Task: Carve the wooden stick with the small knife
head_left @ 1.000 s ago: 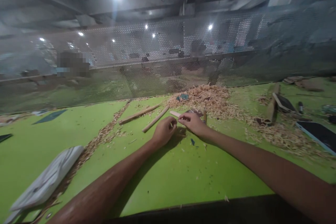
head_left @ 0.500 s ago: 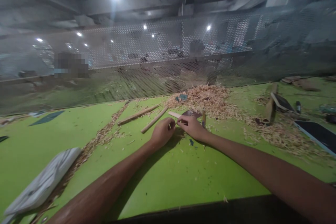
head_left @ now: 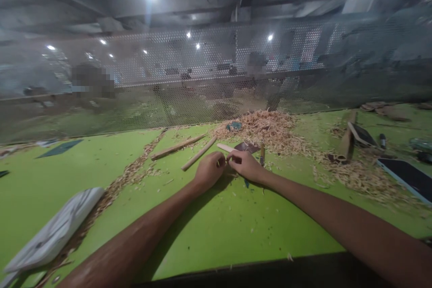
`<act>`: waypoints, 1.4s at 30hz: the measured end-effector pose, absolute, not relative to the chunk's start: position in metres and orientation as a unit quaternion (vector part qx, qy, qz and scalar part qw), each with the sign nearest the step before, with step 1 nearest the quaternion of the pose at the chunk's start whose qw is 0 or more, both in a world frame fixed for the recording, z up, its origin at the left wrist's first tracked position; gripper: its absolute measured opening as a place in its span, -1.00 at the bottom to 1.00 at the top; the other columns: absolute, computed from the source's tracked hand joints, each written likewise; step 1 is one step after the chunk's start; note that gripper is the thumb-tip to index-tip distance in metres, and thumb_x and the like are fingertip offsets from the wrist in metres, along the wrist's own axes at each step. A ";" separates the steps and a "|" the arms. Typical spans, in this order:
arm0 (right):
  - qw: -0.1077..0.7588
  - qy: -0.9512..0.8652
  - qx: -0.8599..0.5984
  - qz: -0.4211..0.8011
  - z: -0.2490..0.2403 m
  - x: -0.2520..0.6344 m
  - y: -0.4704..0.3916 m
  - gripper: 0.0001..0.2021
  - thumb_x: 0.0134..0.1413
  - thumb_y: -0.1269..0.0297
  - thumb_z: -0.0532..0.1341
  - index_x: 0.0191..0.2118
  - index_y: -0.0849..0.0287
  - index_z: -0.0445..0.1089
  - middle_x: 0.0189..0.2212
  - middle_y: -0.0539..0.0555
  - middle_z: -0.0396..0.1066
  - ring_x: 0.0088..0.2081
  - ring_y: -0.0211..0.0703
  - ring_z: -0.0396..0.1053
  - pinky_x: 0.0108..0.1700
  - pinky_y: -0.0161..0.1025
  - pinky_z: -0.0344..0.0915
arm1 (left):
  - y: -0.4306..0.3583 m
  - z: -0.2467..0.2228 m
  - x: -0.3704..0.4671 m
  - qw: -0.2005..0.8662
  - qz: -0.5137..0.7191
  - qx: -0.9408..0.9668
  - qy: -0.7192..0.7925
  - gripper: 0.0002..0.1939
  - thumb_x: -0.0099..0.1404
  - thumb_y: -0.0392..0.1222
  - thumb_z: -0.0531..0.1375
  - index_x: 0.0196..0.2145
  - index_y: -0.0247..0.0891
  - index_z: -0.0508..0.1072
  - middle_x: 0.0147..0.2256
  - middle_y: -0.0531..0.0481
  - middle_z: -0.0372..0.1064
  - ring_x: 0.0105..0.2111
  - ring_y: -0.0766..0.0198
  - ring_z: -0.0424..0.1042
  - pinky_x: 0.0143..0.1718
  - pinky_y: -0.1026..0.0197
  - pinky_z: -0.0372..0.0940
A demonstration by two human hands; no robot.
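Observation:
My left hand (head_left: 209, 171) and my right hand (head_left: 248, 165) meet over the middle of the green tabletop (head_left: 229, 229). Their fingers are curled in a pinch, fingertips nearly touching. Whatever they hold, if anything, is too small or hidden to make out. Just beyond the right hand lies a tool with a pale wooden handle (head_left: 225, 147) and a broad dark blade (head_left: 248, 147). A short yellowish stick-like piece (head_left: 262, 154) lies beside that hand. Left of the hands rest a smooth wooden stick (head_left: 199, 153) and a rougher wooden strip (head_left: 177, 147). Small dark green scraps (head_left: 246, 183) lie under the right wrist.
A heap of wood shavings (head_left: 266, 126) sits against the perforated metal screen (head_left: 202, 85). At right are a phone (head_left: 407, 177), a second dark-faced device (head_left: 362, 135) leaning on a brown tube-like piece (head_left: 347, 144), and more shavings. A white wrapped bundle (head_left: 56, 231) lies at left.
Both hands stay pinched in almost the same place, with the right hand's fingers shifted slightly. The view has tilted a little; the things on the table have not moved.

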State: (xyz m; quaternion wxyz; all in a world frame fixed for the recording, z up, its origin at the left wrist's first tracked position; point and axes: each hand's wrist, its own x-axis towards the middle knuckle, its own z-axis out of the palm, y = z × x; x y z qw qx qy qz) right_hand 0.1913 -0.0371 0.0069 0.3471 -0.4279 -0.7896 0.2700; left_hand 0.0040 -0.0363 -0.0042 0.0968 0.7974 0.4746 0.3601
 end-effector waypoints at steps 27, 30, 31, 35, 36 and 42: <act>0.347 -0.780 -0.450 0.262 0.007 0.190 -0.034 -0.84 0.21 0.44 0.20 -0.26 0.24 0.56 -0.45 0.04 0.45 -0.46 -0.26 0.25 -0.39 -0.30 0.10 | -0.038 -0.002 0.005 0.115 0.350 0.798 0.477 -0.89 0.29 -0.36 0.25 -0.40 -0.25 0.43 -0.40 0.02 0.45 -0.40 0.26 0.37 -0.38 0.27 0.15; 0.343 -0.782 -0.451 0.262 0.007 0.190 -0.033 -0.84 0.20 0.44 0.19 -0.26 0.23 0.56 -0.45 0.04 0.45 -0.45 -0.25 0.26 -0.38 -0.29 0.12 | -0.038 -0.003 0.006 0.118 0.343 0.797 0.483 -0.87 0.27 -0.40 0.24 -0.41 -0.25 0.42 -0.40 0.02 0.43 -0.41 0.26 0.35 -0.39 0.27 0.12; 0.341 -0.782 -0.450 0.263 0.006 0.191 -0.033 -0.83 0.20 0.43 0.19 -0.25 0.23 0.56 -0.44 0.04 0.45 -0.45 -0.25 0.26 -0.38 -0.29 0.12 | -0.038 -0.003 0.006 0.117 0.341 0.796 0.486 -0.87 0.26 -0.42 0.23 -0.40 -0.25 0.42 -0.40 0.01 0.43 -0.40 0.26 0.35 -0.40 0.27 0.11; 0.339 -0.790 -0.433 0.272 0.004 0.193 -0.033 -0.80 0.16 0.43 0.21 -0.16 0.24 0.58 -0.44 0.04 0.46 -0.44 -0.24 0.27 -0.39 -0.29 0.13 | -0.038 -0.003 0.006 0.103 0.341 0.796 0.490 -0.84 0.25 -0.47 0.20 -0.39 -0.25 0.41 -0.38 0.01 0.42 -0.38 0.25 0.32 -0.38 0.26 0.08; 0.338 -0.791 -0.430 0.273 0.004 0.193 -0.033 -0.79 0.16 0.42 0.22 -0.15 0.24 0.58 -0.44 0.04 0.46 -0.44 -0.24 0.27 -0.39 -0.30 0.14 | -0.038 -0.003 0.006 0.099 0.341 0.796 0.490 -0.84 0.24 -0.48 0.19 -0.39 -0.25 0.40 -0.38 0.01 0.41 -0.38 0.25 0.31 -0.38 0.26 0.08; 0.325 -0.780 -0.457 0.277 0.005 0.191 -0.035 -0.78 0.24 0.37 0.17 -0.16 0.27 0.57 -0.42 0.06 0.48 -0.49 -0.27 0.24 -0.45 -0.32 0.11 | -0.038 -0.003 0.006 0.110 0.343 0.792 0.493 -0.85 0.27 -0.45 0.19 -0.38 -0.25 0.39 -0.39 0.03 0.39 -0.39 0.26 0.30 -0.39 0.26 0.09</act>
